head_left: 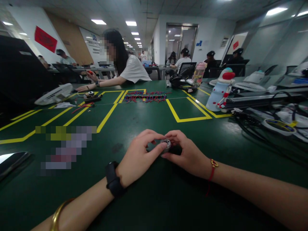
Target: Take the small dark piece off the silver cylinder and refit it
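Note:
Between my two hands is a small round grey metal part (166, 145) with dark holes in its top face, just above or on the green table (144, 118). My left hand (141, 149) is closed on it, thumb in front and index finger behind. From the other side my right hand (186, 154) reaches round it, thumb low and fingertips bent at its rim. The part's underside is hidden by my fingers. Farther off lies a row of small pieces with red and blue wires (145, 96).
A person in a white shirt (137, 69) leans over the far left side. At the right stand a blue bottle (215, 96) and a heap of black cables (255, 125). A phone (12, 163) lies at the left edge. Yellow tape (194, 120) marks the table.

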